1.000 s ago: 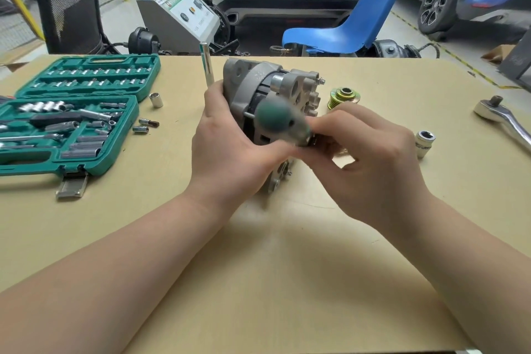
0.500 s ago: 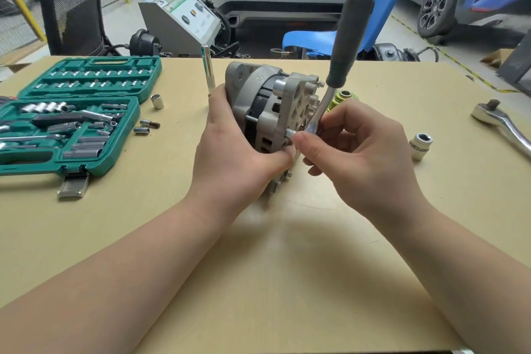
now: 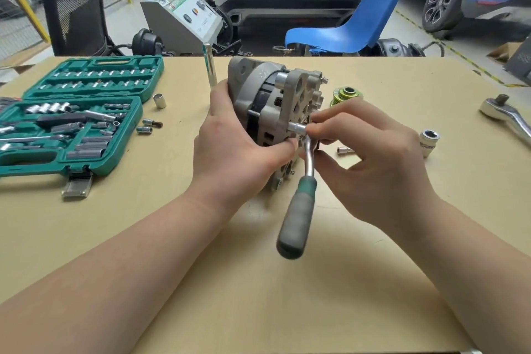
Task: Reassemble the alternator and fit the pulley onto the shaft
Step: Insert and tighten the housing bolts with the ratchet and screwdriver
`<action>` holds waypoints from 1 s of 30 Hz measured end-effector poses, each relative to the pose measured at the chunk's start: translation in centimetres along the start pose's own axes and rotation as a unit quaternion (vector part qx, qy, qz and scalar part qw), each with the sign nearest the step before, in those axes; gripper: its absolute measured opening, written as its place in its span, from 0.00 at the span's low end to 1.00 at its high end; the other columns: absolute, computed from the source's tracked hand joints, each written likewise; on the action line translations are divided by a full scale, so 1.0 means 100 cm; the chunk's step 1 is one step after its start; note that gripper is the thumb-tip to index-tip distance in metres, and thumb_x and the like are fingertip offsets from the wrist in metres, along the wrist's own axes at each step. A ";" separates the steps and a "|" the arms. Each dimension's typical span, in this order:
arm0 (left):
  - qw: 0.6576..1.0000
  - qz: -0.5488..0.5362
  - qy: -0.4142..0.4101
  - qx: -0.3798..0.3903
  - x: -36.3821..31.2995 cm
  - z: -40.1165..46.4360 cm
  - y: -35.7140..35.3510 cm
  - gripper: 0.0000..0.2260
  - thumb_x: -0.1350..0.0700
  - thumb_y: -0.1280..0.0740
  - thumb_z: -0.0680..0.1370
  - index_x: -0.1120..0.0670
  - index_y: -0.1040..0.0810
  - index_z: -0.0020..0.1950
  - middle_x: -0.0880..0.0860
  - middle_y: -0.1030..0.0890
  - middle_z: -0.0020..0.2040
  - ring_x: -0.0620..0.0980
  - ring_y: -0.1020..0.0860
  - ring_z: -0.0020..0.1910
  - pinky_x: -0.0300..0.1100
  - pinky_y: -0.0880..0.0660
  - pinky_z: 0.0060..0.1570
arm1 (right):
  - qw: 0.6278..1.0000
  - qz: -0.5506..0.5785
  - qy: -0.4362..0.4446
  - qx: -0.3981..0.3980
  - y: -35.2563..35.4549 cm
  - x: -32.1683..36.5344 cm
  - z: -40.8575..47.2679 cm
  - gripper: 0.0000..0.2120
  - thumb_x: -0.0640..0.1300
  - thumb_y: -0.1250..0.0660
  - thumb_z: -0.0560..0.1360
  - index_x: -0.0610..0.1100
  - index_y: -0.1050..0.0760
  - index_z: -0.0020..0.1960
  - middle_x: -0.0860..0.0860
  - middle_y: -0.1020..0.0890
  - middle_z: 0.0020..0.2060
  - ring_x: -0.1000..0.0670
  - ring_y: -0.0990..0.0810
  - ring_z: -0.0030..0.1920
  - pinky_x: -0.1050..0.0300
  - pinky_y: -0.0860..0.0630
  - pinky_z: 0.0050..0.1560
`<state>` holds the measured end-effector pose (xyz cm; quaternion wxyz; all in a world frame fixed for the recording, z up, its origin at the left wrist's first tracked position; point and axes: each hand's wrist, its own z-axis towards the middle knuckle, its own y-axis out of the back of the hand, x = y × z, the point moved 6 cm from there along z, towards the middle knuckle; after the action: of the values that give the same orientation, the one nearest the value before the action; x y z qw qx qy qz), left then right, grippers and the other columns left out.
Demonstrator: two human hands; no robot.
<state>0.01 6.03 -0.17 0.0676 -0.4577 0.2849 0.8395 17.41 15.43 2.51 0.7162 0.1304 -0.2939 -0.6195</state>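
Nearest, the ratchet's grey handle [image 3: 297, 218] hangs toward the camera. Above it, the right hand [image 3: 370, 164] pinches the ratchet's head, seemingly seated on a bolt, while the left hand [image 3: 232, 149] clasps the alternator [image 3: 273, 100] standing on the desk [image 3: 258, 282]. Beyond, the pulley [image 3: 346, 95] lies just behind the right hand.
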 end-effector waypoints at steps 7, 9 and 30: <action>1.000 0.014 0.014 -0.013 0.000 0.000 -0.001 0.44 0.37 0.16 0.59 0.42 0.32 0.70 0.41 0.15 0.53 0.45 0.14 0.52 0.50 0.16 0.55 | 0.999 -0.027 0.005 -0.024 -0.001 0.008 0.000 0.06 0.36 0.22 0.76 0.36 0.14 0.51 0.41 0.16 0.45 0.41 0.17 0.39 0.44 0.19 0.37; 1.000 0.006 0.022 -0.002 0.002 0.000 -0.002 0.46 0.36 0.17 0.57 0.43 0.32 0.70 0.42 0.15 0.54 0.46 0.15 0.53 0.51 0.16 0.56 | 0.999 -0.009 -0.025 -0.033 -0.001 0.006 0.001 0.08 0.37 0.20 0.75 0.35 0.15 0.52 0.43 0.16 0.43 0.43 0.16 0.39 0.45 0.18 0.38; 1.000 -0.003 -0.004 0.011 -0.003 -0.008 -0.001 0.45 0.39 0.17 0.62 0.41 0.36 0.74 0.41 0.18 0.59 0.45 0.17 0.57 0.51 0.17 0.58 | 0.787 0.435 -0.438 -0.002 -0.026 -0.035 -0.009 0.18 0.52 0.21 0.70 0.37 0.18 0.44 0.39 0.15 0.37 0.46 0.19 0.31 0.61 0.23 0.28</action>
<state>0.74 5.71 -0.29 0.0768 -0.4541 0.2926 0.8380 15.61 18.11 -0.51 0.7046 -0.2978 -0.6002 -0.2337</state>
